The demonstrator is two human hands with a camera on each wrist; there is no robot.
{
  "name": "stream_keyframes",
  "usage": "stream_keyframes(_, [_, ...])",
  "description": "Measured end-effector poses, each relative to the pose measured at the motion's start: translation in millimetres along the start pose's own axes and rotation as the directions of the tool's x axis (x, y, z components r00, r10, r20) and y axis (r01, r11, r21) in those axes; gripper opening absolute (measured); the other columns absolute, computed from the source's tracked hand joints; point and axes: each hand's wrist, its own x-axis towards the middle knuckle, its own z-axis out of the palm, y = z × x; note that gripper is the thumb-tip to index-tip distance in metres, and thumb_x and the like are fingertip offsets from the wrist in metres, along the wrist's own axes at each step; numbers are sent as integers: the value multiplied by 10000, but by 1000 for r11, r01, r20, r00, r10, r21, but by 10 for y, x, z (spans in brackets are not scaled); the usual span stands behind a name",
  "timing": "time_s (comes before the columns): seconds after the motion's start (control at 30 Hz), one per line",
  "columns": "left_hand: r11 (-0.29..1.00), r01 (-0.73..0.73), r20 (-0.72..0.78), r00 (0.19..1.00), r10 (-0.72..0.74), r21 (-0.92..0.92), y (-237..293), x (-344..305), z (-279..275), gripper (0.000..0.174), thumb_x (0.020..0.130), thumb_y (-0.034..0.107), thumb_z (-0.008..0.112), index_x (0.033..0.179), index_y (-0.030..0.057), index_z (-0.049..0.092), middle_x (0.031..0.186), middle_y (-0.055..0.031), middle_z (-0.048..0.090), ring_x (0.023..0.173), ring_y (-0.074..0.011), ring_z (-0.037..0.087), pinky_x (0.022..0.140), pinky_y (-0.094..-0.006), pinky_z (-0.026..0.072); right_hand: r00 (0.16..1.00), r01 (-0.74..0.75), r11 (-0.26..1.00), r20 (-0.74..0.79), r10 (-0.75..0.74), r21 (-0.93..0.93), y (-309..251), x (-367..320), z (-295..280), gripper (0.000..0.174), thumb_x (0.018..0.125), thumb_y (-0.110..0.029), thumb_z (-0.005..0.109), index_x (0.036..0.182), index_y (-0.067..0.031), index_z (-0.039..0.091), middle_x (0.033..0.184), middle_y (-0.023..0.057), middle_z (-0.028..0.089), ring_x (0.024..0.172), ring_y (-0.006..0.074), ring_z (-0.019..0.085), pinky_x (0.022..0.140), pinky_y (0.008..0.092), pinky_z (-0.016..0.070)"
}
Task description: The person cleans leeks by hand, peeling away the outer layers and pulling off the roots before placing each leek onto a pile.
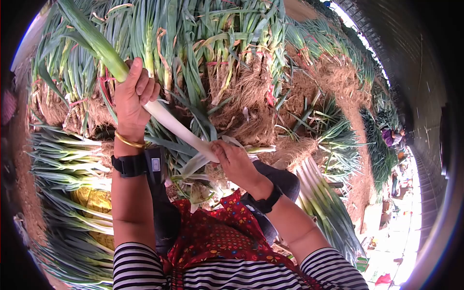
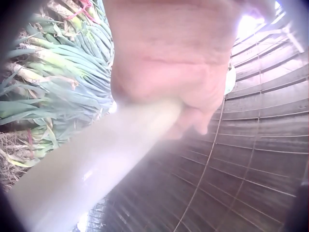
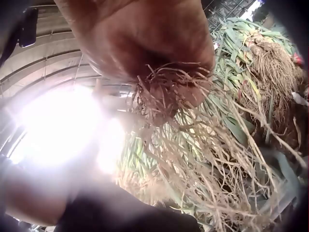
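A long leek (image 1: pixel 176 126) slants across the head view, green at the upper left and white toward the lower right. My left hand (image 1: pixel 133 96) grips it where the green turns white, fingers curled round the stalk. At its white lower end my right hand (image 1: pixel 238 163) holds the base. In the left wrist view the smooth white stalk (image 2: pixel 91 159) runs out from under the left hand (image 2: pixel 169 63). The right wrist view shows stringy roots (image 3: pixel 207 159) hanging from beneath the right hand (image 3: pixel 145 43); the fingertips are partly hidden by them.
Tied leek bundles (image 1: pixel 241 58) with tangled roots stand ahead. More leeks lie at left by a yellow sack (image 1: pixel 94 203). A row of cleaned leeks (image 1: pixel 324 203) lies at right beside my knee. A red patterned apron (image 1: pixel 217 222) covers my lap. Another person (image 1: pixel 392 137) is far right.
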Motion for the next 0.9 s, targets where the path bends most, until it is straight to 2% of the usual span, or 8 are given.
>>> stream_keyframes(0.07, [1000, -8, 53, 999, 8, 7, -1, -9, -9, 186, 922, 221, 511, 757, 155, 453, 493, 87, 311, 349, -24, 264, 378, -189, 241, 997, 65, 997, -38, -67, -38, -39, -6, -4, 251, 942, -204, 406, 1005, 11, 518, 750, 196, 602, 656, 310, 621, 624, 403, 472])
stream_keyframes(0.13, [1000, -7, 66, 998, 7, -7, -5, -8, -35, 169, 899, 208, 549, 773, 146, 455, 493, 81, 317, 347, -33, 259, 373, -197, 237, 984, -151, 983, 112, 139, 108, -164, 2, -57, 235, 938, -193, 404, 971, 13, 512, 733, 217, 583, 674, 356, 596, 617, 430, 461])
stream_keyframes(0.23, [1000, 1, 81, 997, 1, -28, -15, -23, -32, 163, 879, 194, 581, 793, 136, 456, 495, 77, 324, 346, -41, 255, 367, -202, 233, 984, -132, 990, 127, 125, 48, -111, -42, -4, 254, 932, -195, 416, 1009, 25, 516, 789, 223, 583, 755, 408, 563, 645, 437, 433])
stream_keyframes(0.5, [998, 46, 174, 984, -40, -34, -9, -79, 10, 144, 906, 189, 533, 817, 130, 436, 501, 87, 307, 349, -22, 255, 371, -187, 238, 953, -225, 960, 244, 181, 164, -94, -123, 62, 267, 949, -221, 388, 976, 21, 496, 793, 226, 571, 765, 407, 557, 649, 405, 423])
stream_keyframes(0.63, [997, 76, 249, 966, -68, -21, -44, -93, 11, 123, 919, 186, 509, 854, 123, 426, 502, 93, 309, 351, -7, 261, 375, -173, 245, 955, -231, 948, 240, 177, 220, -105, -202, 115, 244, 926, -179, 407, 948, 43, 507, 811, 261, 571, 775, 433, 548, 665, 464, 414])
stream_keyframes(0.7, [985, 123, 343, 936, -75, -120, -56, -99, 8, 103, 950, 183, 442, 895, 101, 413, 516, 86, 331, 354, -2, 283, 365, -159, 237, 955, -219, 937, 259, 148, 273, -31, -253, 165, 239, 921, -154, 402, 986, 48, 513, 851, 253, 585, 827, 416, 558, 701, 436, 431])
stream_keyframes(0.83, [951, 222, 450, 887, -104, -217, -51, -61, -34, 137, 943, 209, 462, 863, 122, 392, 520, 86, 351, 346, -10, 281, 370, -173, 249, 930, -281, 881, 333, 154, 380, -22, -391, 222, 260, 915, -143, 411, 1053, 55, 508, 889, 234, 600, 861, 357, 586, 753, 389, 442])
stream_keyframes(0.9, [903, 307, 642, 766, -46, -301, -73, -1, -85, 135, 951, 223, 439, 889, 123, 374, 529, 79, 371, 347, -10, 306, 371, -175, 251, 935, -291, 825, 326, 138, 484, -53, -402, 215, 326, 941, -225, 418, 1102, 42, 515, 898, 185, 620, 856, 271, 601, 767, 332, 445])
